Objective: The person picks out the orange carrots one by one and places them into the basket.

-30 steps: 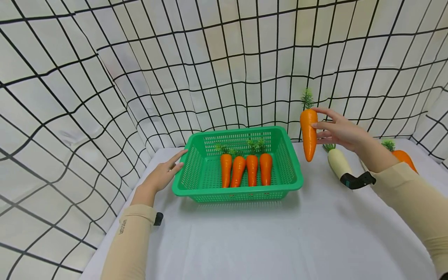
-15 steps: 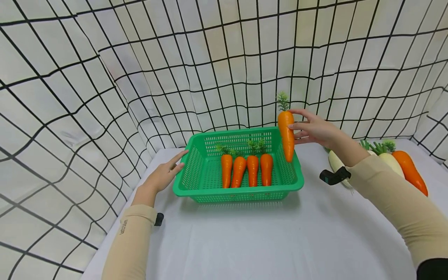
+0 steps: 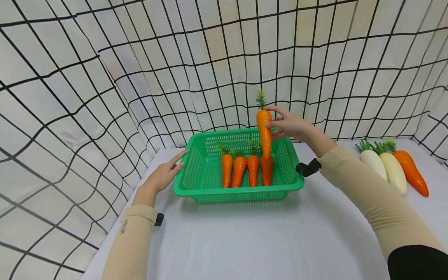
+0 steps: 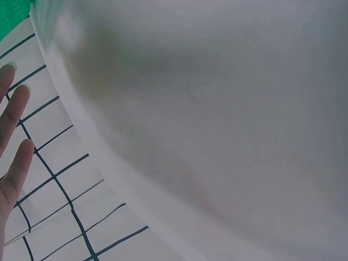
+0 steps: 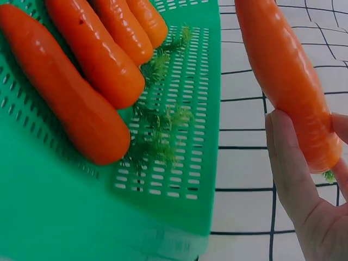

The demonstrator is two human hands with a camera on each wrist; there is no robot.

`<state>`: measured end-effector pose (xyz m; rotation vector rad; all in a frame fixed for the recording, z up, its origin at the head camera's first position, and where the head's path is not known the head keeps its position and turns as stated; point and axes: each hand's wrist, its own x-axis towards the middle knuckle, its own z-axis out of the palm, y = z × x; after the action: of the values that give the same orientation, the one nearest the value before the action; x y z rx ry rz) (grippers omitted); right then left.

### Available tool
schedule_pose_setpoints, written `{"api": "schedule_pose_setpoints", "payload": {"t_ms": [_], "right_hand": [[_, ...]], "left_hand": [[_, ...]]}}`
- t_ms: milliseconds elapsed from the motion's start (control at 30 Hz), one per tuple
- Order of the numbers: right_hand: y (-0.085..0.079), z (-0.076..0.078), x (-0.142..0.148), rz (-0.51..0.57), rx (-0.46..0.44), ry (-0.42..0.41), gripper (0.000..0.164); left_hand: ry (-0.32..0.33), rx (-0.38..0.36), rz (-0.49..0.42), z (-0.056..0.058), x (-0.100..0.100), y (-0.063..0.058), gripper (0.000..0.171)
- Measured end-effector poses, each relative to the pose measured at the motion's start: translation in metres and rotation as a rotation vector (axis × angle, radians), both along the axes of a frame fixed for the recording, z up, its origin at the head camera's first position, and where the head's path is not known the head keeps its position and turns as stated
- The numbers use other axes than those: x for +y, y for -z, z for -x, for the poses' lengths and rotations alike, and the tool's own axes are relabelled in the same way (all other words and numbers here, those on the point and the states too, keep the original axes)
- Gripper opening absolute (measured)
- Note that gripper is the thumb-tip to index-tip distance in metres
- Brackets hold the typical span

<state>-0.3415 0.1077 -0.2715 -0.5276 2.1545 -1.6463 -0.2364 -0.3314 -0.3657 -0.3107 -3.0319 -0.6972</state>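
A green plastic basket [image 3: 238, 192] stands on the white table with several carrots [image 3: 227, 171] lying side by side in it. Over the rightmost of these, my right hand [image 3: 288, 123] holds another carrot [image 3: 264, 128] upright, leafy top up, pinched between thumb and fingers. In the right wrist view that held carrot [image 5: 291, 81] hangs above the basket's rim, tip upward in the picture. My left hand [image 3: 160, 175] touches the basket's left rim with its fingers extended. Only the fingers [image 4: 19, 114] of that hand show in the left wrist view, near a corner of the basket [image 4: 12, 15].
At the right of the table lie two white radishes [image 3: 392, 173] and a further carrot [image 3: 412, 173]. White walls covered by a black grid net [image 3: 224, 66] rise behind and to the left of the table [image 3: 238, 241].
My right hand has carried the carrot leftward from beside the basket to above its right half. The left hand has stayed at the left rim.
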Motion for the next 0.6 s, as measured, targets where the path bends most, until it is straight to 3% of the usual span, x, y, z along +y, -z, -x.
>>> {"api": "schedule_pose_setpoints", "payload": {"t_ms": [600], "right_hand": [[0.023,0.006,-0.074,0.068,-0.075,-0.079,0.064]], "left_hand": [[-0.016,-0.009,-0.018,0.0,0.0,0.002,0.06]]}}
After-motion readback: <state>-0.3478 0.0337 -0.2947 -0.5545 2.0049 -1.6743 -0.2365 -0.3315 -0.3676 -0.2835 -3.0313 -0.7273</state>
